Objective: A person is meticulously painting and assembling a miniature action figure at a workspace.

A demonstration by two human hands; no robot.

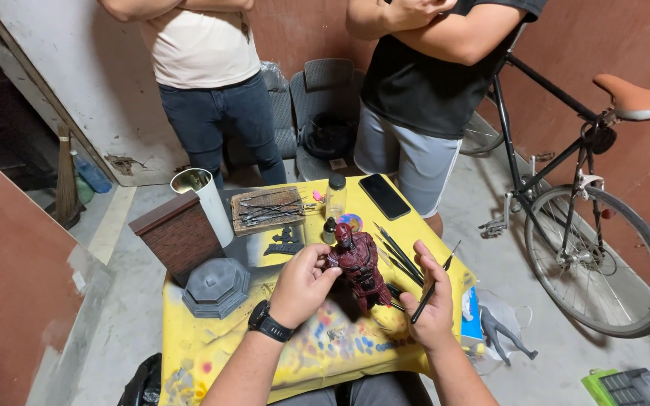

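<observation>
Paint-spattered yellow table (189, 353) on concrete floor, left hand (300, 284) gripping red figurine (360, 265), right hand (432, 301) pinching brush (434, 284).

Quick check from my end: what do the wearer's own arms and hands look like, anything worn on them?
Both forearms are bare, with no sleeves or gloves. The left hand has a black wristwatch strapped at the wrist. The right hand wears nothing that shows.
</observation>
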